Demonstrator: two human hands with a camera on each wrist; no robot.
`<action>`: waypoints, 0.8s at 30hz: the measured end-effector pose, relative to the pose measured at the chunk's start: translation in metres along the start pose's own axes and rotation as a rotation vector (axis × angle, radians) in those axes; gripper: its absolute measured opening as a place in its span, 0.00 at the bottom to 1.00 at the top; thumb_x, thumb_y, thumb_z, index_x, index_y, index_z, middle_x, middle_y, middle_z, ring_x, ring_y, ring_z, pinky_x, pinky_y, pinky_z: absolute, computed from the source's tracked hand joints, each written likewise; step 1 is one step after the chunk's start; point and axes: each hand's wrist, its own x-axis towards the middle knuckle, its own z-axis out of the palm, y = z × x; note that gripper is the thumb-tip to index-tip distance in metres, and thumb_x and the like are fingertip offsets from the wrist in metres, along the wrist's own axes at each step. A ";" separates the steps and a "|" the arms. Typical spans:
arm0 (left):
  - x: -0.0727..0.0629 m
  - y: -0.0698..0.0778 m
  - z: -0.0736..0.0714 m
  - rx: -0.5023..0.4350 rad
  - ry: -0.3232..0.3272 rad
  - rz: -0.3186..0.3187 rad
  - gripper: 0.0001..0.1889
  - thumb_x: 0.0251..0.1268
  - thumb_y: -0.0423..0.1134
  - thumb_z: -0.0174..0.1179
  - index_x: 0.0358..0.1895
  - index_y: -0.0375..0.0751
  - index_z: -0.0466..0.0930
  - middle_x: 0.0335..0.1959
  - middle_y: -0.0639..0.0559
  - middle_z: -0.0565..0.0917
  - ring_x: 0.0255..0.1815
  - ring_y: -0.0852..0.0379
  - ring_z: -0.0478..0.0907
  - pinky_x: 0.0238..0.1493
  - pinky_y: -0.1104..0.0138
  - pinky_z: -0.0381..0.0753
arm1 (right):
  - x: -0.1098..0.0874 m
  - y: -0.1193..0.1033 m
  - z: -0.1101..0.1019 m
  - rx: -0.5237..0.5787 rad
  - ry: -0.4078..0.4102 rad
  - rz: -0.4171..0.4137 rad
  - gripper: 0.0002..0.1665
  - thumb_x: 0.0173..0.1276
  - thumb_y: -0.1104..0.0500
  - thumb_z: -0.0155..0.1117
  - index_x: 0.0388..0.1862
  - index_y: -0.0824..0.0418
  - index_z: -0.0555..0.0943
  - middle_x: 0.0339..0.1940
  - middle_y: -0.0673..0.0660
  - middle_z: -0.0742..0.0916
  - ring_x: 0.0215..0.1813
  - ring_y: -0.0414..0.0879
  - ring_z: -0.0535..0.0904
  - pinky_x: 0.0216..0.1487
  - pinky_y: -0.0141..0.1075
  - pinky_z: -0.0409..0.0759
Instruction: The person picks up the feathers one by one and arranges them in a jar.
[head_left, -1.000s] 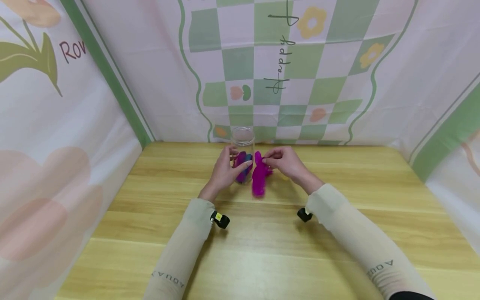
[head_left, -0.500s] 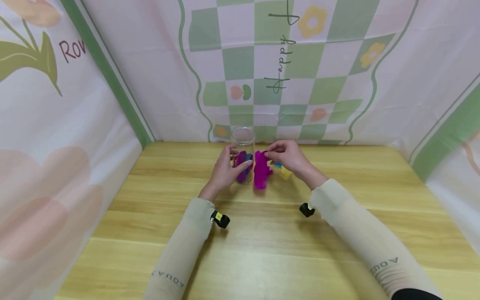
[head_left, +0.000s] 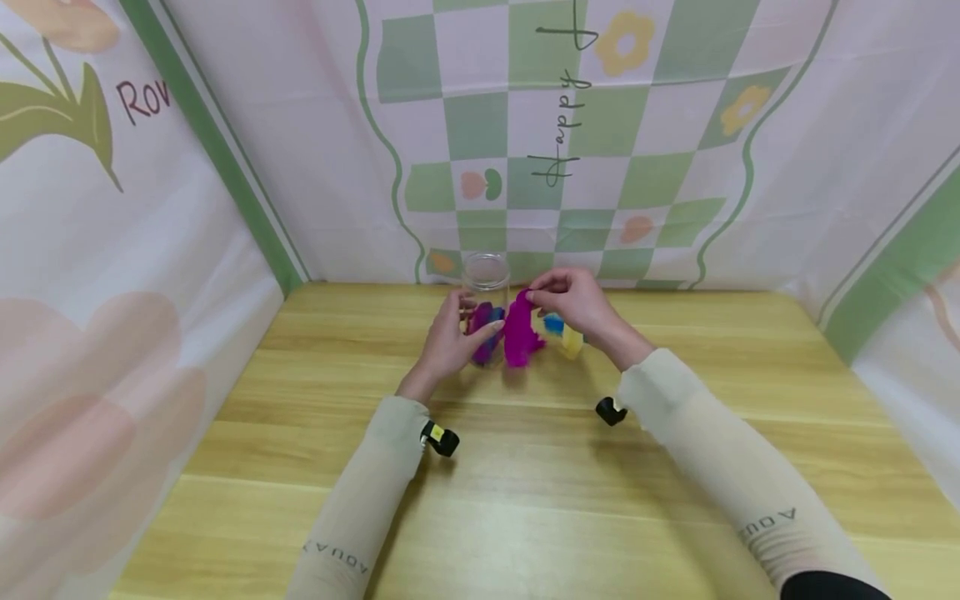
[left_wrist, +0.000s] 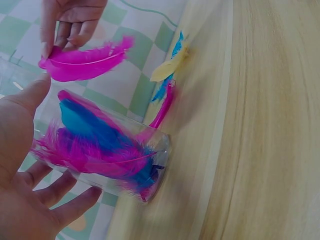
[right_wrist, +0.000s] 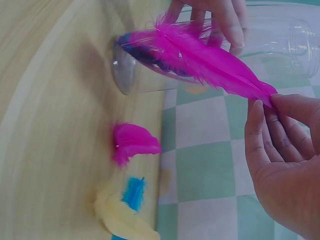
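A clear jar (head_left: 487, 288) stands open-topped near the table's back edge. Magenta and blue feathers (left_wrist: 95, 137) fill its lower part. My left hand (head_left: 450, 340) grips the jar from the left, thumb on the near side and fingers around the far side. With thumb and fingertips, my right hand (head_left: 576, 307) pinches a magenta feather (right_wrist: 215, 67) by its narrow end. This feather hangs down just right of the jar, below the height of the rim, its fluffy end lowest.
Right of the jar lie loose feathers on the wooden table (head_left: 495, 500): a magenta one (right_wrist: 136, 142), a pale yellow one (right_wrist: 122, 217) and bits of blue feather (right_wrist: 134, 194). A patterned cloth wall (head_left: 585, 217) rises directly behind the table.
My right hand has risen and moved slightly back with the magenta feather, bringing the blue and yellow feathers into view. The left hand and jar have stayed put.
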 end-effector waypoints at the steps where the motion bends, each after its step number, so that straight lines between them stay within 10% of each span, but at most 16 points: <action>1: 0.000 0.000 0.000 0.001 0.002 0.002 0.38 0.67 0.55 0.68 0.72 0.41 0.62 0.63 0.44 0.75 0.62 0.45 0.75 0.64 0.50 0.77 | 0.000 -0.001 0.000 0.007 0.002 -0.002 0.14 0.75 0.62 0.65 0.51 0.73 0.82 0.45 0.66 0.90 0.45 0.53 0.87 0.45 0.38 0.87; 24: 0.000 -0.002 0.001 -0.009 0.013 0.005 0.39 0.66 0.55 0.69 0.71 0.39 0.63 0.61 0.45 0.75 0.61 0.46 0.76 0.62 0.51 0.79 | 0.007 -0.028 -0.001 0.041 0.074 -0.048 0.13 0.73 0.62 0.67 0.48 0.72 0.84 0.40 0.61 0.90 0.38 0.52 0.87 0.41 0.35 0.87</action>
